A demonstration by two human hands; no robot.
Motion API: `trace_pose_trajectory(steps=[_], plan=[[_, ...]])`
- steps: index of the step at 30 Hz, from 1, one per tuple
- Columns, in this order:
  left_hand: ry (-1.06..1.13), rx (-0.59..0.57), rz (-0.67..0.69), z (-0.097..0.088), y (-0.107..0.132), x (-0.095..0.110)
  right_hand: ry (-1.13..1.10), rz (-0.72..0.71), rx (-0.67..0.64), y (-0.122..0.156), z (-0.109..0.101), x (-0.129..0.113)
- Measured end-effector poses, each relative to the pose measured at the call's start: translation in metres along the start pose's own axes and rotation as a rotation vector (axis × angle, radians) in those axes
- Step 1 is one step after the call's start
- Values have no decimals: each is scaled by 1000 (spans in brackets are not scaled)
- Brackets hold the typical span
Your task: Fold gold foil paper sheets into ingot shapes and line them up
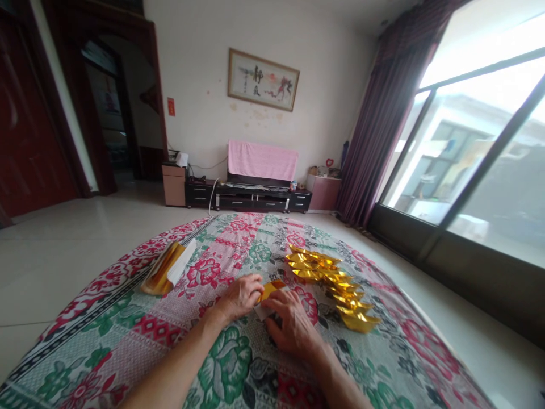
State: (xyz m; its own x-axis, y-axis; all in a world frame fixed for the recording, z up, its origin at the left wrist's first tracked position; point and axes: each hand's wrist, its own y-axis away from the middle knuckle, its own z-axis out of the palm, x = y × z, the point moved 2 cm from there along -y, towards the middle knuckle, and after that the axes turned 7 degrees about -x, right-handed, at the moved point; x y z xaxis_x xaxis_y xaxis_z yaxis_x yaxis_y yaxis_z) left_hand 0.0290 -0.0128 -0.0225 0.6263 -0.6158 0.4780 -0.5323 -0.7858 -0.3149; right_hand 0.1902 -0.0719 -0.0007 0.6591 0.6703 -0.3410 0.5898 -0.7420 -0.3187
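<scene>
A sheet of gold foil paper (pixel 271 289) with a white underside lies on the flowered cloth (pixel 238 363) in front of me, partly folded. My left hand (pixel 238 296) curls over its left edge, fingers pinched on the paper. From the right, my right hand (pixel 289 325) presses down on it with bent fingers and hides most of the sheet. Both forearms reach in from the bottom of the view.
Several folded gold paper ingots (pixel 336 284) lie in a row to the right of my hands. A stack of unfolded gold sheets (pixel 167 268) lies at the left of the cloth. Tiled floor surrounds the cloth; a low TV cabinet (pixel 255 199) stands at the far wall, large windows at right.
</scene>
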Motion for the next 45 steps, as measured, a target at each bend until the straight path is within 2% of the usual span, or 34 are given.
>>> trace_pose_trajectory(steps=[10, 15, 19, 25, 30, 45], plan=[[71, -72, -3, -6, 4, 0, -68, -28, -12, -1, 2, 4], [114, -38, -14, -9, 5, 2, -101, -43, -7, -2, 2, 9], [92, -32, -48, -8, 5, 0, -106, -32, 1, -3, 6, 16], [56, -66, -17, -10, 8, 1, -130, -48, -27, -3, 8, 21], [71, -105, -6, -11, 11, -1, -109, -36, 14, -4, 14, 25], [83, -130, -18, -12, 10, 0, 56, -15, 15, -6, 7, 10]])
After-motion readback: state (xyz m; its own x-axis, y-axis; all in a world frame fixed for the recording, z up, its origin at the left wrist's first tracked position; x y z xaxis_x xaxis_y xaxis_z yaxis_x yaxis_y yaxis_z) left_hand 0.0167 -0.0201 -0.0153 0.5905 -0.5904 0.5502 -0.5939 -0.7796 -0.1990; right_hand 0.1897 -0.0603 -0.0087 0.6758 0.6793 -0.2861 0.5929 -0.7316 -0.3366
